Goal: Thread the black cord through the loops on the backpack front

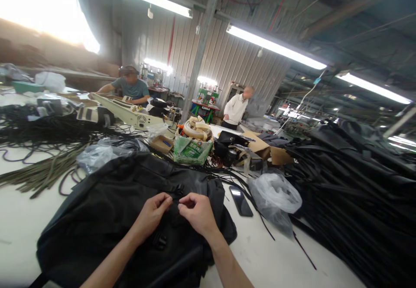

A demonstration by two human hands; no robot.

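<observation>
A black fabric bag (107, 210) lies flat on the white table (19, 218) in front of me. My left hand (152, 212) and my right hand (196, 212) rest on its middle, fingers curled in a pinch facing each other. Between them runs something thin and dark, perhaps a cord or strap, too small to name. A black plastic buckle (178, 188) sits on the bag just beyond my fingertips, and another buckle (160, 240) lies under my left wrist.
A black phone (241, 200) lies right of the bag, beside a clear plastic bag (276, 195). Black straps (351, 201) are heaped at the right, cords (39, 149) at the left. A green box of tape rolls (192, 145) stands behind. Two people work at the back.
</observation>
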